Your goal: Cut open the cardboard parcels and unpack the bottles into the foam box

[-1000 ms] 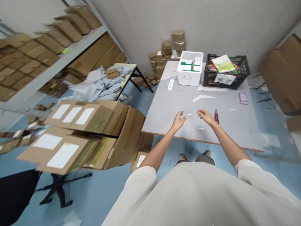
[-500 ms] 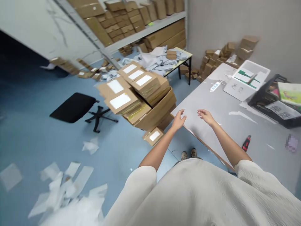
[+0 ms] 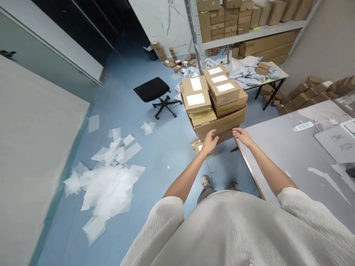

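Note:
My left hand [image 3: 210,142] is open and empty, its fingers apart, in front of a large open carton [image 3: 222,126]. Labelled brown boxes [image 3: 196,99] are piled in and above that carton. Over the near left corner of the grey table [image 3: 280,147] is my right hand [image 3: 242,136], also open with nothing in it. A smaller labelled box [image 3: 197,147] lies low beside the carton, partly hidden by my left hand.
A black chair [image 3: 152,89] stands beyond the floor's white sheet pile [image 3: 111,188]. Behind the carton are a table with grey bags [image 3: 246,77] and a box-filled shelf [image 3: 255,35]. A power strip [image 3: 303,126] lies on the grey table.
The view has turned left, so the carton and grey table appear further right. The red cutter and black bin have left view. Both hands keep their open pose.

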Demonstrator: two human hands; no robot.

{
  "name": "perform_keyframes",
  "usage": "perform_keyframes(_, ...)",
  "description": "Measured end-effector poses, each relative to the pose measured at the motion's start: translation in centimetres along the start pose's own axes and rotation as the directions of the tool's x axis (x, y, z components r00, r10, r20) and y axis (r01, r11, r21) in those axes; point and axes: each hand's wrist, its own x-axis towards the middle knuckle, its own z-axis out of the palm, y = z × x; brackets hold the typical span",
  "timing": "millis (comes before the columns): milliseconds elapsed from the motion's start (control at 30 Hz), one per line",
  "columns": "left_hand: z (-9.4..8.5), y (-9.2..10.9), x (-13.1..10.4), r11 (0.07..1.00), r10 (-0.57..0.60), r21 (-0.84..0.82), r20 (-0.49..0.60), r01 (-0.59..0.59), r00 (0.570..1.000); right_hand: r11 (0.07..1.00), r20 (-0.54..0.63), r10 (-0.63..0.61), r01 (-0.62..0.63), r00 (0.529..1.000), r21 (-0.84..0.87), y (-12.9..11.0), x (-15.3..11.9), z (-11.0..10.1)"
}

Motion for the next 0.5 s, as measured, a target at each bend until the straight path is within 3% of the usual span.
perform_keyframes(200, -6.7, -5.2, 0.2, 0.997, -0.077, 0.0, -0.016, 0.077, 0.997, 0.999, 0.023, 0.036, -0.036, 0.999, -0.019, 0.6, 1.7, 7.5)
perform_keyframes(367, -12.3, -11.8, -0.4, 0.99, -0.139, 0.01, 0.041, 0.139, 0.989, 0.992, -0.045, 0.12, -0.121, 0.992, -0.027, 4.4, 1.5, 14.4)
perform_keyframes(500, -15.1, -17.4, -1.3, 0.973, -0.233, 0.021, 0.089, 0.232, 0.968, 0.978, -0.054, 0.204, -0.206, 0.977, -0.019, 8.3, 1.1, 19.3)
